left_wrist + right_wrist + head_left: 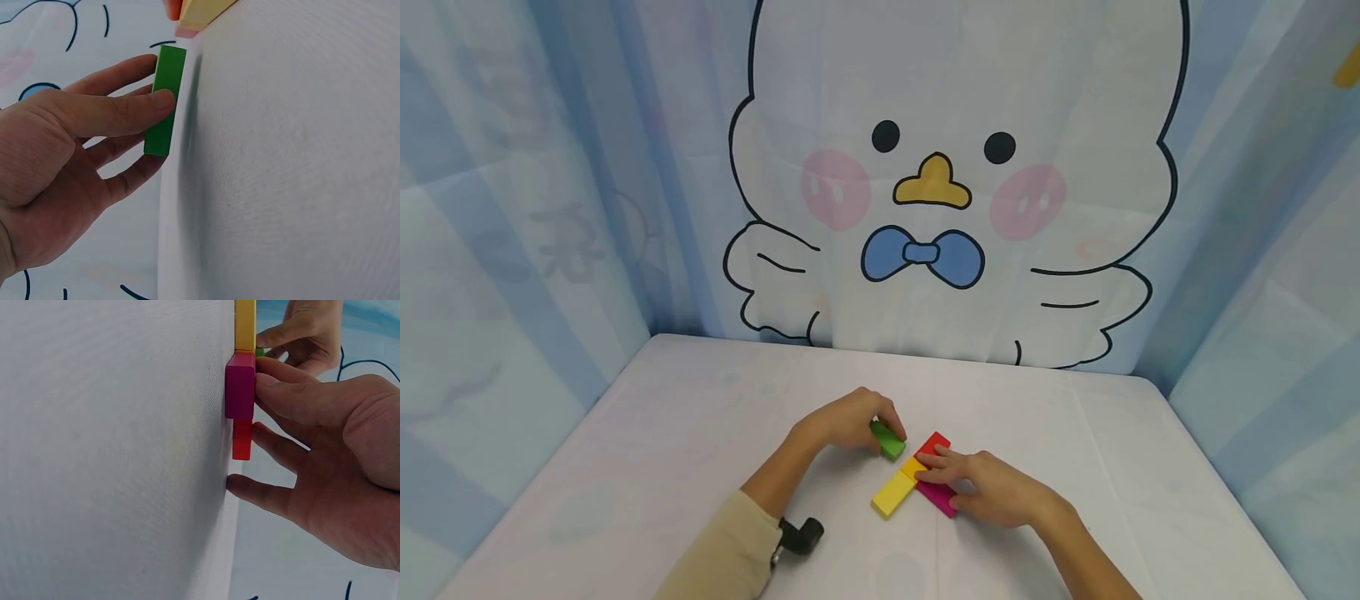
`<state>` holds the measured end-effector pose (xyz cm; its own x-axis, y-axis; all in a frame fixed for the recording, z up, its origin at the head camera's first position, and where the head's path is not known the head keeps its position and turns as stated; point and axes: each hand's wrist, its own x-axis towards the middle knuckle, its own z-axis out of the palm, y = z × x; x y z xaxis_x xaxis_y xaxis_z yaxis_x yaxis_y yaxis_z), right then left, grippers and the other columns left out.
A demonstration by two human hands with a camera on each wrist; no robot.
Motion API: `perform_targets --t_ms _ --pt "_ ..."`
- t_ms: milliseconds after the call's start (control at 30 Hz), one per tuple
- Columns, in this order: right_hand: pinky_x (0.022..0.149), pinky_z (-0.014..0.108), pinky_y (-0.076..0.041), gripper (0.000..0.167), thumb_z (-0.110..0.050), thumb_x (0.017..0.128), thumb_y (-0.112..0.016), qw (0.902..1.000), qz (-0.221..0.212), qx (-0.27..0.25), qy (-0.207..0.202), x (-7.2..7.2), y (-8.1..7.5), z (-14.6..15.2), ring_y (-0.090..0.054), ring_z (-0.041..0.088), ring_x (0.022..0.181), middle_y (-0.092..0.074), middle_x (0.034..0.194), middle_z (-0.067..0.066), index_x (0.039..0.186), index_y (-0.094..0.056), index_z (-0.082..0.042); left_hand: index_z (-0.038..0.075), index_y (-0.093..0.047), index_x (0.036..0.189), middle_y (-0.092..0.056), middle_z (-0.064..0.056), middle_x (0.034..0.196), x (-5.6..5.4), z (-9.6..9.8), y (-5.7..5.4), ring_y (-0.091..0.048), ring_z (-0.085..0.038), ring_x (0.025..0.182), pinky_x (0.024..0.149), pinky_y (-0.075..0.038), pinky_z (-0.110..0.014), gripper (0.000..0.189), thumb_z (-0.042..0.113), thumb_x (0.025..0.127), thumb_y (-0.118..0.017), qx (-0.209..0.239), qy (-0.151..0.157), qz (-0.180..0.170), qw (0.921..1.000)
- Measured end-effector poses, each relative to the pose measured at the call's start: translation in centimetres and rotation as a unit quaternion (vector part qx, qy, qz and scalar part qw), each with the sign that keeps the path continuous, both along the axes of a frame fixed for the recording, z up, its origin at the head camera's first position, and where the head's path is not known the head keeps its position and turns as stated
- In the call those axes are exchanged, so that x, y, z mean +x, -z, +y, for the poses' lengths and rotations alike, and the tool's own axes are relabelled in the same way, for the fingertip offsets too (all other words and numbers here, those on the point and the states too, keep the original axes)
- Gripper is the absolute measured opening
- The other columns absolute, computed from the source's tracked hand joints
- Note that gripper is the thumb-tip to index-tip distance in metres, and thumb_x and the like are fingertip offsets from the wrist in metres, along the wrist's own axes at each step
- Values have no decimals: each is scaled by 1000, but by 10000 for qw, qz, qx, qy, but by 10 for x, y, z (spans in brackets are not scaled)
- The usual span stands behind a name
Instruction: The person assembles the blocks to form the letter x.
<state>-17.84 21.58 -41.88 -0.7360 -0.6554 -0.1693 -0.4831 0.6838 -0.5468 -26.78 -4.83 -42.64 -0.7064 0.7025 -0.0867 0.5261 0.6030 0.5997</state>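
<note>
My left hand (847, 419) pinches a green block (889, 445) between thumb and fingers, close over the table. In the left wrist view, the thumb lies across the face of the green block (162, 139). To its right my right hand (996, 492) reaches over a cluster of blocks, its fingers spread and fairly straight, with fingertips on them. The cluster has a yellow block (891, 497), a small orange block (912, 468), a red block (936, 442) and a magenta block (937, 498). In the right wrist view, the thumb meets the magenta block's (239, 390) top edge.
A white cloth covers the table (700, 467). Curtains printed with a cartoon bird (925, 100) hang behind and at both sides. A black device (801, 536) is strapped at the left wrist, next to a beige sleeve (730, 550).
</note>
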Motion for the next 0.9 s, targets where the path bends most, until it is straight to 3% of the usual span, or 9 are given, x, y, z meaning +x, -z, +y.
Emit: perform_targets --t_ms 900 --pt "117 64 -37 57 -1 95 -67 10000 14 31 42 0 2 2 -36 32 155 -48 162 -2 145 -64 -28 23 -82 108 -75 12 108 6 8 2 -63 -9 107 98 -55 -26 29 2 86 -83 -176 135 -76 9997"
